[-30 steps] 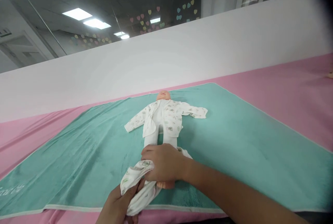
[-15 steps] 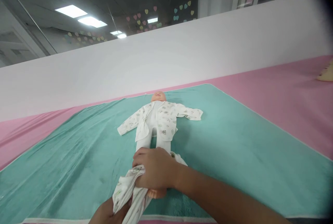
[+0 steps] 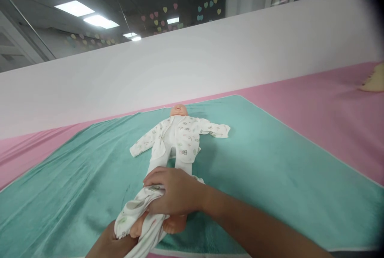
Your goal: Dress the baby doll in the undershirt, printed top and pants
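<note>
Your left hand is closed on the lower end of the printed white garment near the near edge of the teal blanket, while your right hand grips its upper part across the doll's lower legs. One bare foot shows within the cloth beside your left hand, the other below your right. The doll lies face up, head near the far edge, its printed jacket spread open.
</note>
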A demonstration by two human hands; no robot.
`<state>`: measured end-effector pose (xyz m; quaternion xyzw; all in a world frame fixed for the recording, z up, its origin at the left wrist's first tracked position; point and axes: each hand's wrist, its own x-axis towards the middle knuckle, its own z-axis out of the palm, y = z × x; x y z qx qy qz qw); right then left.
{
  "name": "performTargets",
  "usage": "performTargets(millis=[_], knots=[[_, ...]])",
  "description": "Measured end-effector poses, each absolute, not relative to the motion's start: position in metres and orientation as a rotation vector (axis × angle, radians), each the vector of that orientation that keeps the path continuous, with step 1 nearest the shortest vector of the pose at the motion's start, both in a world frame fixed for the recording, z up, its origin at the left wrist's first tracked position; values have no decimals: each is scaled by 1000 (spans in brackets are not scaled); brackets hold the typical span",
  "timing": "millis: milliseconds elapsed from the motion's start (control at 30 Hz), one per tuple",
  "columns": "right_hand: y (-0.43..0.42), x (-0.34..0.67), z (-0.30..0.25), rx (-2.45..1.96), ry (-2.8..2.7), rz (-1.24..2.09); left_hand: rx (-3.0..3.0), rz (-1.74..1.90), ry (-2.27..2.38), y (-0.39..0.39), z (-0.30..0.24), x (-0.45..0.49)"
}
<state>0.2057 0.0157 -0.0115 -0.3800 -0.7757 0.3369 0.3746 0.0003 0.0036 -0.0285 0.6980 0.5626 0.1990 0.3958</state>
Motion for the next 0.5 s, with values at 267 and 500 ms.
performTargets(millis=[267, 500], knots=[[17, 215, -8, -885, -1935, 997, 1981, 576, 1325, 49, -14, 5], [18, 216, -9, -945, -2057, 923, 1948, 475, 1313, 48, -17, 8]])
